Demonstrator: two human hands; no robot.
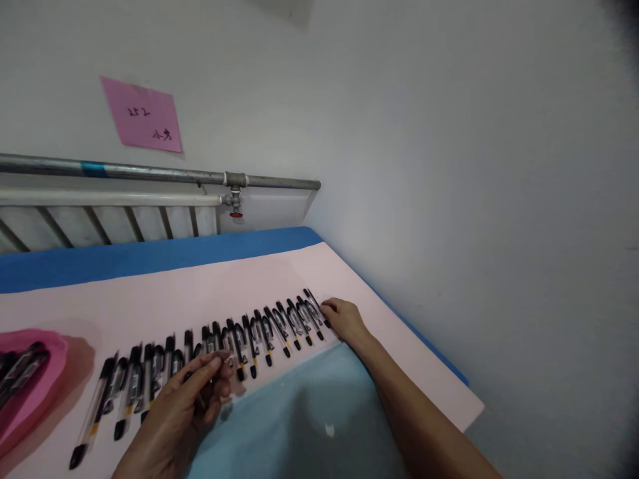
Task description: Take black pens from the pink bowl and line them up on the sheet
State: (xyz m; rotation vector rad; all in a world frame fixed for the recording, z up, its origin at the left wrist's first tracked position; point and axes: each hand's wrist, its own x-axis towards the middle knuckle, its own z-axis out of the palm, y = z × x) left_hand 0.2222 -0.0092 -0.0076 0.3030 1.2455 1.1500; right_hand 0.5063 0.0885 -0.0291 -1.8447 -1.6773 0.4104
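Note:
A long row of black-capped pens [259,332] lies side by side on a pale pink sheet [200,293]. My left hand [184,399] rests over the middle of the row, fingers curled and pinched on a pen there. My right hand [344,319] reaches to the row's right end, fingertips pressed against the last pen [314,306]. A light blue cloth [309,412] lies between my arms, below the pens.
A pink tray [30,379] with more pens sits at the left edge. The pink sheet covers a blue table [150,256] against a white wall. Metal pipes [150,174] and a radiator run behind it. A pink note [142,114] hangs on the wall.

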